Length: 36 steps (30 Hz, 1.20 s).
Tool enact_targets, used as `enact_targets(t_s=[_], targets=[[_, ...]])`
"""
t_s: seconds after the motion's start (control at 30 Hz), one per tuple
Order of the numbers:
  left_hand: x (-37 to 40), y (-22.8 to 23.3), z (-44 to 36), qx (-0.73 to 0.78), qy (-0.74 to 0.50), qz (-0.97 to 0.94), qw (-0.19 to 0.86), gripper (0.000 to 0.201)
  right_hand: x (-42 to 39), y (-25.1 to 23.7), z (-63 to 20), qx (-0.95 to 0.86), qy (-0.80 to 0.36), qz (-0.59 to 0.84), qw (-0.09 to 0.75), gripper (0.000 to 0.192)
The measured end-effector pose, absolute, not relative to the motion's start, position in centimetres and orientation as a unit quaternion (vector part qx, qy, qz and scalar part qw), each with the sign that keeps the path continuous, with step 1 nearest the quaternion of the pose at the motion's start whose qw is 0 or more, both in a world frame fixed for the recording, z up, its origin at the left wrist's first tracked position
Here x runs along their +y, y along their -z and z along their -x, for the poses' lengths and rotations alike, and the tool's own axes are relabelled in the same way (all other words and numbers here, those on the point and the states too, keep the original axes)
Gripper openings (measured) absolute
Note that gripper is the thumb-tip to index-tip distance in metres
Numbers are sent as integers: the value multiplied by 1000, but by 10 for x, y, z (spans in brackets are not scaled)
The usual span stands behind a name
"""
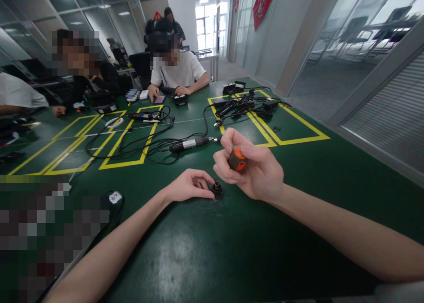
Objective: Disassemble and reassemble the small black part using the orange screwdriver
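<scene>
Gripping an orange-and-black screwdriver handle (237,160), right hand (251,168) closed around it, fingers curled, handle upright and held just above the table. Pinching a small black round part (217,189) with the left hand (190,186), thumb and fingertips closed on its side, part sitting on the green table (205,250) directly below the screwdriver handle. Tool shaft hidden between handle and part; contact between them not clear. Both forearms bare, reaching in from the bottom corners and meeting near the table's middle.

Lying just beyond the hands, a black-and-silver electric tool (188,144) with its tip pointing right, trailing a black cable (132,146) in loose loops across yellow marking lines (122,161). Farther back, a second dark tool (142,115) beside a white ring-shaped item (114,122). Heaped to the right rear inside another yellow box, a tangle of black adapters and cords (245,106). Resting near the left forearm, a dark flat object with a white label (115,198), next to a blurred-out patch.

Seated across the table, a person in a white shirt (177,71) with both hands on small dark devices; beside, a person in dark clothing (96,80); at far left, a sleeve in white (20,95). Behind, glass partitions and a red hanging banner (262,2).
</scene>
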<state>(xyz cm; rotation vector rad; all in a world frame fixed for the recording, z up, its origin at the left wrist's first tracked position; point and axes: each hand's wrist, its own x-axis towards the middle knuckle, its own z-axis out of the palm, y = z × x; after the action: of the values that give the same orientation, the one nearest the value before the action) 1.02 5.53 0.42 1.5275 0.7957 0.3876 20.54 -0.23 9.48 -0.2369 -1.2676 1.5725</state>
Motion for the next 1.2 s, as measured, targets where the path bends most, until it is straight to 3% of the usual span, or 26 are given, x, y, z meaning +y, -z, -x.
enact_targets(t_s=[0.1,0.23,0.57,0.77,1.0,1.2], targets=[[55,-4,-10,341,-171,-672,635,49,-1,-97,-204,-537,-639,113,539,24],[55,-5,-10,336,-172,-671,638,46,-2,-97,-204,-542,-655,86,520,49],[56,-5,-10,331,-162,-678,636,48,-2,-98,-207,-540,-647,98,529,22],[56,-8,-11,324,-159,-676,643,45,-2,-95,-205,-542,-656,96,516,46],[55,-8,-10,322,-155,-679,642,47,-2,-96,-206,-520,-663,93,530,19],[55,-8,-11,313,-157,-675,649,43,-2,-95,-206,-534,-665,87,515,46]])
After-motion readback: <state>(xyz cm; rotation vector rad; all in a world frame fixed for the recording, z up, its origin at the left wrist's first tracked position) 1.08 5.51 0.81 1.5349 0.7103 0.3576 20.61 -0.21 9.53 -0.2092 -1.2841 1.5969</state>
